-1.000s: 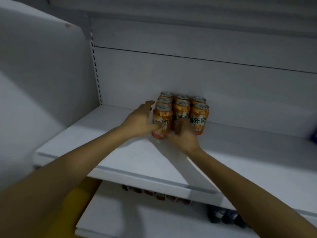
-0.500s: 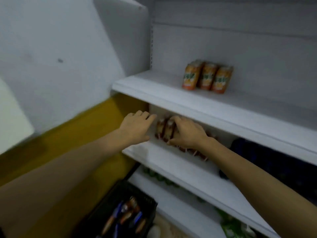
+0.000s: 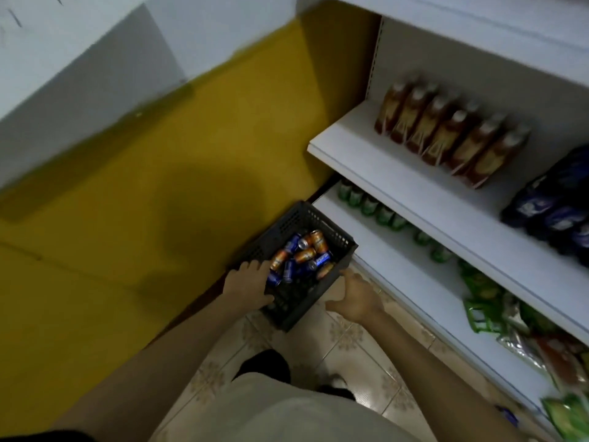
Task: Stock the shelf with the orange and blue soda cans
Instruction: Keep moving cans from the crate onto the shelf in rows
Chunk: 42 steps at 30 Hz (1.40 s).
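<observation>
A dark plastic crate (image 3: 339, 239) stands on the tiled floor beside the shelf unit. Inside lie several loose orange soda cans (image 3: 305, 255) and blue soda cans (image 3: 319, 260). My left hand (image 3: 247, 282) reaches over the crate's near left rim, fingers extended toward the cans and holding nothing. My right hand (image 3: 357, 296) hovers at the crate's near right corner, fingers loosely spread and empty. The upper shelf with the stocked orange cans is out of view.
White shelves (image 3: 424, 199) run along the right. They carry brown bottles (image 3: 446, 132), dark blue packs (image 3: 557, 212), green bottles (image 3: 369, 204) and snack bags (image 3: 497, 301). A yellow wall (image 3: 159, 186) borders the left. My legs and shoes (image 3: 264, 366) stand on the tiled floor.
Both hands left the orange cans on the upper shelf and dropped down to the crate on the floor. The view tilted from the shelves down to the floor.
</observation>
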{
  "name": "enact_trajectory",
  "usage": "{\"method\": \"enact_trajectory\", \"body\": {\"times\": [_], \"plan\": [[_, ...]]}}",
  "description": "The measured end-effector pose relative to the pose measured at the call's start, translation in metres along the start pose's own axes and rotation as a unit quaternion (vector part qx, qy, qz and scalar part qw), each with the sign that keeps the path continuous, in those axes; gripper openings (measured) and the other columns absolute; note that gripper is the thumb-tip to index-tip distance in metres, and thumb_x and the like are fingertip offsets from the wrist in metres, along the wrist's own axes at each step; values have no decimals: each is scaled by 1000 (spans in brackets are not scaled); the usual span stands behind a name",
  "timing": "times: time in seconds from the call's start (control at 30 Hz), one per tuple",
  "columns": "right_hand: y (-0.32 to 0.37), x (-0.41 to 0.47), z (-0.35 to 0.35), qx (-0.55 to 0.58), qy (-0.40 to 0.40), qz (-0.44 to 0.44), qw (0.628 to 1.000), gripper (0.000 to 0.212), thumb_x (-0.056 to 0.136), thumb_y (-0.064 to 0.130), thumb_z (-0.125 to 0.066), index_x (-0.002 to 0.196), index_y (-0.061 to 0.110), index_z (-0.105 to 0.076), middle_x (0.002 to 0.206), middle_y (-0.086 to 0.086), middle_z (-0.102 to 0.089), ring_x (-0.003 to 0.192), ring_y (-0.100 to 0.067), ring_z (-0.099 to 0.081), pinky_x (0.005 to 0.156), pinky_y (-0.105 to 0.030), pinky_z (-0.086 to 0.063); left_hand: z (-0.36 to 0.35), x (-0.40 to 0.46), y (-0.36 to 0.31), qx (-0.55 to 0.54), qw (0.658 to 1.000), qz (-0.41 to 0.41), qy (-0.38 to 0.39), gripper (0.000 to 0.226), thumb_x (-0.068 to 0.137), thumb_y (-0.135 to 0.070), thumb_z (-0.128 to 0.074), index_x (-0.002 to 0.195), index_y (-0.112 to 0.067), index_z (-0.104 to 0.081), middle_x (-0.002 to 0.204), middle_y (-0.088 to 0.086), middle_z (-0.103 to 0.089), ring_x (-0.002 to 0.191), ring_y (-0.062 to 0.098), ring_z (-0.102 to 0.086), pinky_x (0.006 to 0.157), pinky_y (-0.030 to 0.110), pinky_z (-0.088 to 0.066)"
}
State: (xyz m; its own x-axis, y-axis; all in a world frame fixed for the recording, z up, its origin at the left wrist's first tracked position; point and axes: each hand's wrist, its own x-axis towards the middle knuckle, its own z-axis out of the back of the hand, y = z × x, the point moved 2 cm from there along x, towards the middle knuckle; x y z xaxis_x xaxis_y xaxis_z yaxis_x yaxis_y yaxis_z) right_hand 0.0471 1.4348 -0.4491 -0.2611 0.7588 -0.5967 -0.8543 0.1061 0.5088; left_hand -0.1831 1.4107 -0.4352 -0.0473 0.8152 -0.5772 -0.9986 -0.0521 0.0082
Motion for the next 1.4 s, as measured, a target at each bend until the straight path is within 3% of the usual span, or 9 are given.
{"method": "enact_trajectory", "body": {"times": [0.23,0.43,0.67,0.77,0.83,1.0,1.2,1.3,1.4], "plan": [[-11,33,-92,166,62,-97,979,75,83,36,-72,142,13,-34,138,-12,-47,121,-26,-50,80,-27,-42,-50,29,47,-95,994,12,55,72,88,-42,-60,146,-16,-26,141,9,-41,127,26,-41,97,35,-40],[1,126,-181,401,59,-218,888,46,85,33,-70,122,14,-49,110,-6,-57,94,-20,-57,67,-25,-45,-109,135,83,-272,954,36,121,48,91,-22,-63,135,-11,-46,133,8,-52,124,27,-48,93,27,-39],[-21,338,-332,511,-49,-337,789,24,85,37,-68,94,15,-67,100,-7,-68,97,-27,-62,90,-46,-52,-263,353,129,-331,930,90,135,46,89,-28,-64,130,-10,-53,130,8,-57,122,27,-52,102,36,-41],[-41,428,-406,561,-65,-361,742,17,81,26,-71,88,11,-70,87,-9,-69,92,-30,-65,91,-46,-51,-333,436,144,-405,893,137,138,52,90,-23,-64,136,-11,-45,135,10,-54,124,28,-51,103,34,-40],[-55,479,-445,592,-67,-372,712,25,82,21,-71,104,9,-66,83,-6,-65,84,-27,-62,86,-41,-52,-376,479,152,-434,876,165,128,55,90,-17,-64,140,-11,-42,138,10,-52,125,28,-50,101,31,-38],[-77,547,-496,662,-59,-374,647,51,90,21,-65,137,24,-46,112,-7,-63,84,-17,-62,69,-29,-51,-450,538,173,-498,821,250,121,61,90,-22,-63,145,-20,-36,142,9,-48,124,31,-50,102,43,-43],[-77,575,-513,755,-135,-349,538,27,91,25,-63,116,14,-62,107,-10,-67,94,-27,-66,82,-41,-56,-470,538,171,-575,735,334,135,46,92,-36,-59,132,-17,-49,130,9,-55,114,30,-55,73,37,-48],[-67,558,-499,742,-170,-369,534,11,88,28,-67,92,22,-59,100,-6,-64,92,-25,-62,84,-41,-53,-455,504,167,-575,725,374,66,39,87,-41,-65,107,-9,-56,116,14,-61,98,31,-60,64,35,-53],[-51,509,-461,718,-207,-372,550,17,83,27,-73,84,21,-57,93,-5,-65,87,-24,-62,82,-41,-53,-414,454,153,-635,665,393,24,33,87,-36,-66,102,-8,-57,100,12,-63,85,25,-62,63,31,-53]]}}
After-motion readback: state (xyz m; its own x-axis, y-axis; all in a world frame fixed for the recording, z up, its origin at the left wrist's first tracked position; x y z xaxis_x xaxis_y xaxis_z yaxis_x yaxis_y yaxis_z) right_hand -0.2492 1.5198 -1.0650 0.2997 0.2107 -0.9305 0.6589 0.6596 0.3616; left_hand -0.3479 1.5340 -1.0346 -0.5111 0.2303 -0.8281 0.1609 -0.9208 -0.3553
